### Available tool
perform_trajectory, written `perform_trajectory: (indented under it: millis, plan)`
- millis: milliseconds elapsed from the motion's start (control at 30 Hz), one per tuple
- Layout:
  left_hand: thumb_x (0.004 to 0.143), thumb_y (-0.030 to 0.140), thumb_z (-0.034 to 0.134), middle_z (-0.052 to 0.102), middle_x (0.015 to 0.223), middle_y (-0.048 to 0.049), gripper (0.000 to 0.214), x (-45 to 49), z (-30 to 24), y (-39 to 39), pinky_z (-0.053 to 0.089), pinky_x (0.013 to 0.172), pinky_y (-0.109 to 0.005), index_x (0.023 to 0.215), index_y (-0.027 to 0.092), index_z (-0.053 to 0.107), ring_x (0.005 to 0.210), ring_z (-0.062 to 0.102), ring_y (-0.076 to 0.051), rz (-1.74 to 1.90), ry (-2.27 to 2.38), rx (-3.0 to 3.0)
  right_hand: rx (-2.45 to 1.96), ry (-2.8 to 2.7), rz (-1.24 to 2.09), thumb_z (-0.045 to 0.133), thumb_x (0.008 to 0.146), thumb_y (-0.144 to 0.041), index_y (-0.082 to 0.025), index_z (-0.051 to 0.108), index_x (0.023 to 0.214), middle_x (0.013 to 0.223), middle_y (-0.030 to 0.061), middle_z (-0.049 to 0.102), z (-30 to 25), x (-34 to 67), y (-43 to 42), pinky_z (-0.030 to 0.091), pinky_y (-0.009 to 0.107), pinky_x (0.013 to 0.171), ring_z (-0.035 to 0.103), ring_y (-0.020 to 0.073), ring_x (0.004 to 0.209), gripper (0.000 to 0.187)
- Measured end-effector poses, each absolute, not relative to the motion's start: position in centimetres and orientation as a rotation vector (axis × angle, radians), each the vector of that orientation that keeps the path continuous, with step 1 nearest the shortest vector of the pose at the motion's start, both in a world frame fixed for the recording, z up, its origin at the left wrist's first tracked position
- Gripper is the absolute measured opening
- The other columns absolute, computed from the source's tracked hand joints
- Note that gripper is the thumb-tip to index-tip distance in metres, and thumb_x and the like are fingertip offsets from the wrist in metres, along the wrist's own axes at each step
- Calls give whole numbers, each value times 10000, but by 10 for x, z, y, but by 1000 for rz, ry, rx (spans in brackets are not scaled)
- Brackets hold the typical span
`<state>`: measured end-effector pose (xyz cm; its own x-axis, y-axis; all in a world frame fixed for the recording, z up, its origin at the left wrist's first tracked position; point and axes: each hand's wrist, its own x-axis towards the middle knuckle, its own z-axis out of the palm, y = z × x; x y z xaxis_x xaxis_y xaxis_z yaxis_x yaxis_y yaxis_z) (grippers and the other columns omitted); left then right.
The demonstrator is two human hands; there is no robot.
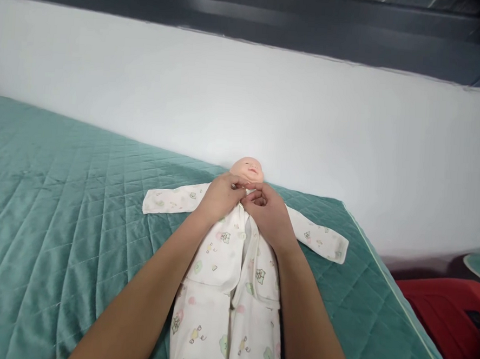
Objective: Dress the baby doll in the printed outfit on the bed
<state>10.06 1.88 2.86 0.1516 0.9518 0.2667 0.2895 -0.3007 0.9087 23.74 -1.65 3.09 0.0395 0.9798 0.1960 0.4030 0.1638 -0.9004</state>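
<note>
A baby doll (pixel 248 168) lies on its back with its head against the wall. It wears a white printed baby jacket (pixel 219 248) with long sleeves spread to both sides, and matching trousers (pixel 202 329) below. At the collar, just under the doll's chin, my left hand (pixel 222 196) pinches the jacket's front edge. My right hand (pixel 268 211) meets it there, its fingers closed on the other front edge. Below my hands the jacket front hangs apart, with a button (pixel 242 236) showing on one edge. The fingertips hide the fastening at the neck.
A green quilted bedspread (pixel 78 234) lies under the doll, its piped edge running down on the right. Behind stands a white wall (pixel 148 87) with a dark ledge (pixel 233 16) above. Beyond the bed's right edge is a red case-like object (pixel 443 305).
</note>
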Motion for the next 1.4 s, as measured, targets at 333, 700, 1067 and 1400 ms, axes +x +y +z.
perform_trajectory:
  millis: [333,700,1067,1400]
  plan:
    - [837,142,519,644,1121,-41,310,101,28,20,468,932,-352,970,287,758,1007,608,-201,1081,1275,1855,-1375,-1558,382,470,816,-187,-211,643,896,1004,53,624,23,238,-13,438,323,809,569,179,837,192]
    - [872,228,513,627,1141,-40,235,100,27,20,460,906,-329,936,255,737,982,612,-184,1068,1288,1844,-1455,-1578,278,465,782,-151,-219,647,783,928,51,601,25,237,-14,434,355,823,567,195,808,193]
    - [890,311,550,607,1167,-47,237,102,25,21,473,909,-322,1041,276,728,1015,611,-194,1054,1326,1876,-1478,-1581,371,456,857,-232,-218,726,969,1145,92,597,20,239,-10,345,441,1053,497,253,1161,293]
    - [969,282,364,589,1059,-77,295,107,26,22,464,766,-326,960,199,646,906,611,-203,958,1477,2236,-1371,-1628,510,477,893,-385,-228,683,1021,1274,86,583,6,253,-3,288,446,1139,466,230,1274,289]
